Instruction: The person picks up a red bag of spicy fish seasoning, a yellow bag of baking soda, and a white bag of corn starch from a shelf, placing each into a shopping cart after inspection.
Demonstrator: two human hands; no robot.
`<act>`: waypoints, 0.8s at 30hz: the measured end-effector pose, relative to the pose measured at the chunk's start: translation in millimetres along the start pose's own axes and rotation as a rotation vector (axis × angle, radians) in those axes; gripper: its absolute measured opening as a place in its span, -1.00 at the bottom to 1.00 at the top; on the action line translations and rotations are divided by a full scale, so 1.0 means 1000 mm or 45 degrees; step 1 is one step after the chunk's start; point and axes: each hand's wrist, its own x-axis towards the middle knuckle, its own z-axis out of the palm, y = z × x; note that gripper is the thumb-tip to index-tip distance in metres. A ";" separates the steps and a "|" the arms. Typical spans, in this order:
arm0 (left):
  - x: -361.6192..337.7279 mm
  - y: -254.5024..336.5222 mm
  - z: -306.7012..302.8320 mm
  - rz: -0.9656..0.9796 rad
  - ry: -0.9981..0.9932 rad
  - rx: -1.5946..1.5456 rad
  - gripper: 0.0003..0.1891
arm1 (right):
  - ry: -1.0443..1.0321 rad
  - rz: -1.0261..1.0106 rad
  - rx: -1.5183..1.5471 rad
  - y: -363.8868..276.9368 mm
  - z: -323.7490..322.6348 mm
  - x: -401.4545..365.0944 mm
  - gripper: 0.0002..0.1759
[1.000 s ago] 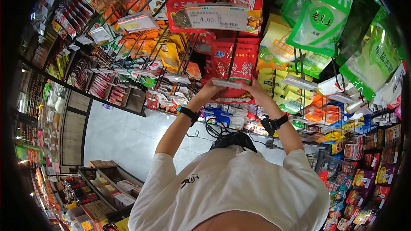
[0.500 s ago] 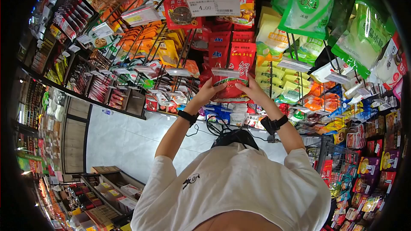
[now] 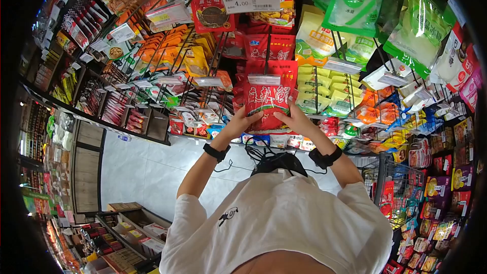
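Note:
Both hands grip a red seasoning packet (image 3: pixel 270 100) with large white lettering, held upright just below its peg. My left hand (image 3: pixel 240 123) pinches the lower left edge, thumb across the front. The lower right edge is in my right hand (image 3: pixel 296 122), its thumb also on the front. A price holder (image 3: pixel 264 79) on the peg's end overlaps the upper part of the packet. Matching red packets (image 3: pixel 281 45) hang right behind it. The fingers behind the packet are hidden.
A price tag (image 3: pixel 250 1) showing 4.00 juts out above. Green-edged sugar bags (image 3: pixel 353 0) hang at the right, yellow packets (image 3: pixel 195 61) at the left. A wire basket (image 3: pixel 406 187) stands at the right. Grey floor (image 3: pixel 147 167) lies below, with low display bins (image 3: pixel 137 231) behind.
Both hands and the red packet have moved down towards my body, so more of its front shows below the price holder. The view has shifted slightly.

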 end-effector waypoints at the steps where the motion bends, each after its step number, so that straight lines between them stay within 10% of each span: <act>1: -0.003 0.000 0.002 0.013 0.013 -0.003 -0.73 | -0.006 0.015 -0.047 -0.002 0.001 -0.004 -0.43; 24: -0.062 -0.050 0.058 -0.192 -0.293 0.027 -0.57 | -0.265 0.388 -0.190 -0.063 -0.018 -0.114 -0.49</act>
